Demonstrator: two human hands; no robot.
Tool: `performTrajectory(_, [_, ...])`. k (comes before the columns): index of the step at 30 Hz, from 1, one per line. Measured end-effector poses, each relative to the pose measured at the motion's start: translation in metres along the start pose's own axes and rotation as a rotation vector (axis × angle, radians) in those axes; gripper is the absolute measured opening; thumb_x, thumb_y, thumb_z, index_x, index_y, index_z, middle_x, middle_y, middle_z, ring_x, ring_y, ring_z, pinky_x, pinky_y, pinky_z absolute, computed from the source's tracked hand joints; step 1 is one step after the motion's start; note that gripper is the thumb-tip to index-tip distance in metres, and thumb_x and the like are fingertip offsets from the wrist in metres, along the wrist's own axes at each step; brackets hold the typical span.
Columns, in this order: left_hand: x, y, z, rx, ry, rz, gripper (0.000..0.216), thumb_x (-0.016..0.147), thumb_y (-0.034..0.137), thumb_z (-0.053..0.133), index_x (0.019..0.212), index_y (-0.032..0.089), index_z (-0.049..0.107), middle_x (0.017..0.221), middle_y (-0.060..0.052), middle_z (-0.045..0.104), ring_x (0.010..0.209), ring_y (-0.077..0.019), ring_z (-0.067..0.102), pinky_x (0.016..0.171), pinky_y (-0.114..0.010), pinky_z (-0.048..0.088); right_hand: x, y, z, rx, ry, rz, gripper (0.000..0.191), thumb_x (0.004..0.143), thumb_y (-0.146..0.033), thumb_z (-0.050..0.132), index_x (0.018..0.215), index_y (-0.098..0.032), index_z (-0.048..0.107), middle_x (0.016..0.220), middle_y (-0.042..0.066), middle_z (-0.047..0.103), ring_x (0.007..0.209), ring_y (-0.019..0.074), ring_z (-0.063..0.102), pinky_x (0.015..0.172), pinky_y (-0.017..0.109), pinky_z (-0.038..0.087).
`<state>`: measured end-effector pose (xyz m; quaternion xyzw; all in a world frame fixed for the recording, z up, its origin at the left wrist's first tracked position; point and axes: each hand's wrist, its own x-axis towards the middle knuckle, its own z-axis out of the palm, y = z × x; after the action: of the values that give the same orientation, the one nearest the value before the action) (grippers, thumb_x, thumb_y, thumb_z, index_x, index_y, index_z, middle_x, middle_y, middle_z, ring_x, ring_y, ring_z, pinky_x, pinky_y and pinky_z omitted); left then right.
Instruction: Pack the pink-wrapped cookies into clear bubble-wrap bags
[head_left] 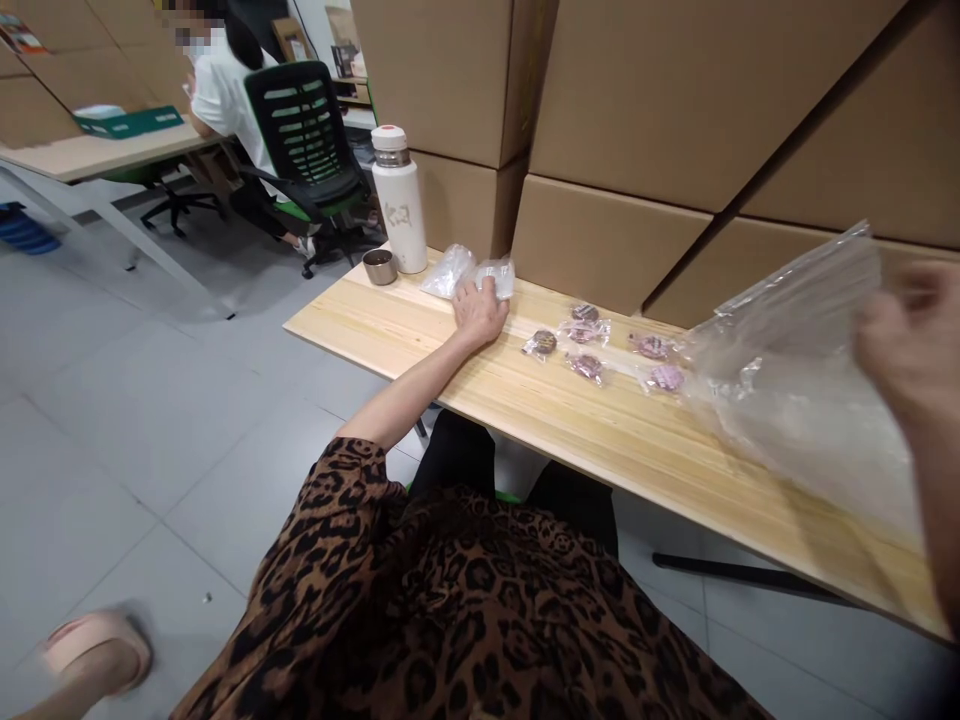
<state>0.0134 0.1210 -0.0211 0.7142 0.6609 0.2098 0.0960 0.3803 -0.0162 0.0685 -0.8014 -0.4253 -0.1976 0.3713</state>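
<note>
My left hand [478, 312] reaches out over the wooden table [570, 420] and rests on a small clear plastic packet [496, 274], fingers bent onto it. A second crumpled clear packet [448, 270] lies just left of it. My right hand [911, 340], blurred at the right edge, is closed on a large clear plastic bag [795, 370] held up over the table. Several small wrapped dark-pink sweets [585, 345] lie on the table between the two hands.
A white thermos flask [399, 200] and its metal cap [379, 267] stand at the table's far left corner. Stacked cardboard boxes [675, 120] line the back. Another person sits in a black mesh chair [307, 140] at a desk [97, 150] beyond.
</note>
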Motion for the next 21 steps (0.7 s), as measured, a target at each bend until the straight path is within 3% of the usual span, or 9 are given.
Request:
performTrajectory(2, [0.001,-0.001,0.001,-0.110,0.022,-0.002,0.047,0.105,0.037,0.056,0.149,0.019,0.057,0.146,-0.020,0.062,0.148,-0.0343,0.052,0.127,-0.048,0.038,-0.015,-0.032,0.020,0.234,-0.206,0.022,0.030,0.087,-0.001,0.072,0.111,-0.017,0.081,0.121,0.017,0.080,0.114,0.0247,0.075,0.105,0.041,0.056])
performTrajectory(4, [0.000,0.000,0.000,-0.261,0.052,0.035,0.042,0.106,0.034,0.056,0.146,0.020,0.057,0.145,-0.018,0.063,0.144,-0.0295,0.055,0.125,-0.043,0.041,-0.037,-0.079,0.044,0.581,-0.474,0.060,0.019,0.089,-0.007,0.072,0.103,-0.018,0.078,0.117,0.013,0.080,0.103,0.0206,0.075,0.099,0.037,0.058])
performTrajectory(5, [-0.002,0.000,0.000,-0.338,0.072,0.066,0.039,0.107,0.032,0.055,0.144,0.022,0.056,0.145,-0.016,0.063,0.142,-0.0274,0.056,0.124,-0.041,0.043,-0.049,-0.104,0.055,0.710,-0.641,0.158,0.014,0.088,-0.009,0.074,0.099,-0.019,0.075,0.109,0.010,0.079,0.091,0.0181,0.073,0.089,0.035,0.059])
performTrajectory(7, [-0.009,0.001,-0.003,-0.473,0.109,0.138,0.036,0.106,0.030,0.054,0.142,0.025,0.054,0.147,-0.013,0.063,0.141,-0.0244,0.056,0.121,-0.040,0.047,-0.071,-0.149,0.072,0.789,-0.801,0.250,0.005,0.095,-0.016,0.068,0.090,-0.018,0.068,0.088,0.006,0.074,0.065,0.0136,0.065,0.061,0.027,0.053])
performTrajectory(9, [-0.019,0.003,-0.005,-0.562,0.128,0.201,0.035,0.106,0.029,0.053,0.141,0.027,0.053,0.149,-0.011,0.061,0.141,-0.0229,0.057,0.119,-0.039,0.049,-0.084,-0.180,0.081,0.942,-0.937,0.411,0.016,0.101,-0.026,0.064,0.087,-0.018,0.063,0.080,0.004,0.068,0.055,0.0106,0.059,0.048,0.022,0.041])
performTrajectory(11, [-0.029,0.005,-0.006,-0.602,0.121,0.249,0.036,0.105,0.030,0.055,0.140,0.027,0.052,0.150,-0.010,0.060,0.141,-0.0226,0.057,0.119,-0.039,0.049,-0.088,-0.196,0.085,1.029,-0.961,0.482,0.020,0.102,-0.029,0.062,0.085,-0.018,0.060,0.076,0.003,0.065,0.051,0.0083,0.056,0.043,0.020,0.035])
performTrajectory(14, [-0.040,0.007,-0.001,-0.646,0.080,0.281,0.038,0.102,0.031,0.058,0.140,0.027,0.052,0.149,-0.010,0.061,0.141,-0.0235,0.057,0.120,-0.040,0.048,-0.083,-0.200,0.084,0.999,-0.886,0.450,0.020,0.093,-0.016,0.066,0.075,-0.018,0.056,0.068,0.001,0.062,0.047,0.0063,0.051,0.040,0.019,0.029])
performTrajectory(18, [-0.045,0.011,0.011,-0.724,-0.012,0.270,0.054,0.099,0.034,0.065,0.149,0.025,0.047,0.157,-0.012,0.056,0.145,-0.0248,0.055,0.121,-0.041,0.049,-0.067,-0.191,0.078,0.828,-0.756,0.306,0.027,0.085,-0.003,0.064,0.065,-0.019,0.053,0.058,-0.002,0.054,0.045,0.0061,0.044,0.042,0.021,0.027])
performTrajectory(21, [-0.045,0.015,0.014,-0.721,-0.051,0.252,0.074,0.094,0.038,0.073,0.158,0.025,0.040,0.168,-0.014,0.047,0.159,-0.0271,0.042,0.130,-0.044,0.040,-0.046,-0.183,0.066,0.707,-0.635,0.187,0.027,0.087,-0.001,0.059,0.066,-0.018,0.057,0.055,-0.002,0.051,0.047,0.0063,0.042,0.046,0.023,0.030])
